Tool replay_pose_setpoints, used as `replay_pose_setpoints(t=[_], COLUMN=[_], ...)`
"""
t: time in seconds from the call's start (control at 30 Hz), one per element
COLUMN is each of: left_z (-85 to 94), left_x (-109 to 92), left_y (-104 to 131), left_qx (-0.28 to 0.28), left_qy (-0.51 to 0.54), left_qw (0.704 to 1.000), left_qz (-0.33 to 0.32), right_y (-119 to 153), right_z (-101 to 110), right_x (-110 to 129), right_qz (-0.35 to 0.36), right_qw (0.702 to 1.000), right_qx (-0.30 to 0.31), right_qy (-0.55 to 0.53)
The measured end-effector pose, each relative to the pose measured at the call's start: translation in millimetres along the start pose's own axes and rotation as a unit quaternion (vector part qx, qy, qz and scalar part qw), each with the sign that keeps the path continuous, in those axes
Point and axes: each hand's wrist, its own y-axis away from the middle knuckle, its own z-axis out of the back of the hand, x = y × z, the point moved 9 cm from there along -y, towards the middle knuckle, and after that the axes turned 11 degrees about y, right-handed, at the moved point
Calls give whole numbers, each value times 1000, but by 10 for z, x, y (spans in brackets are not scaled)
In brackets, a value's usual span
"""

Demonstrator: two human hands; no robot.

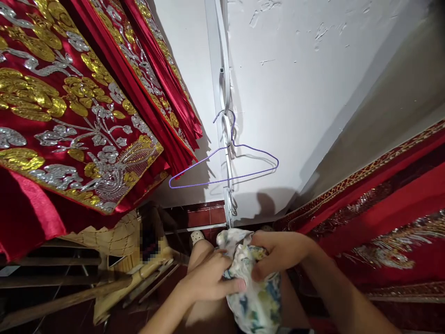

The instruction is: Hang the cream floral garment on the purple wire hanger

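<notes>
A white cloth garment with blue, green and yellow patches lies bunched over my lap; its exact kind cannot be made out. My left hand grips its left side, thumb on top and fingers tucked into the folds. From the right, my right hand pinches the upper part of the cloth, with its thumb pressed down near the middle. Above both hands, a thin purple clothes hanger hangs by its hook on a white metal rack, with nothing on it.
Red cloth with gold and silver embroidery hangs at the left. More red decorated fabric covers the right side. Bamboo furniture stands at lower left. Behind the rack rises a white wall, above a red tiled floor.
</notes>
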Motion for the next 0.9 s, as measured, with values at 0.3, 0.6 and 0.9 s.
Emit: replay_pose_setpoints(t=[0.3,0.6,0.9], left_z=[1468,2214,2362], left_x=[498,-275,-278], left_y=[322,197,-223], left_qx=[-34,-257,-333], left_qy=[-264,-292,-315], left_qw=[945,916,876], left_qz=[190,94,154], right_y=[45,-678,-155], right_z=[1397,1540,1464], right_x=[8,-607,-642], right_qz=[-51,-35,-72], right_qw=[925,905,903], right_qx=[-345,-400,-412], right_qy=[153,140,103])
